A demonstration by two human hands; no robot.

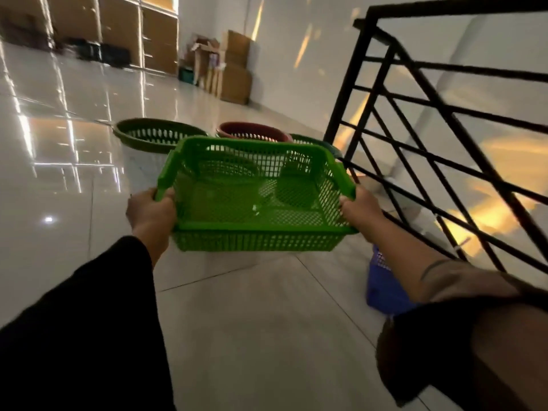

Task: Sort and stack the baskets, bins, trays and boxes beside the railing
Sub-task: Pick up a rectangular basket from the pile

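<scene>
Green basket, rim ends in fingers

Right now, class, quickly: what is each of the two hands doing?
Left hand: grips the green basket's left rim.
Right hand: grips its right rim.

A bright green plastic basket, its walls and base an open lattice mesh with a smooth solid rim, above a glossy tiled floor that mirrors streaks of light. Round slotted plastic baskets, one dark green and one dull red, sit on the tiles beside a matt black metal railing. A blue perforated plastic bin lies at the railing's foot. Brown cardboard boxes look matt against a smooth pale wall. A matt black cloth sleeve covers one arm.
</scene>
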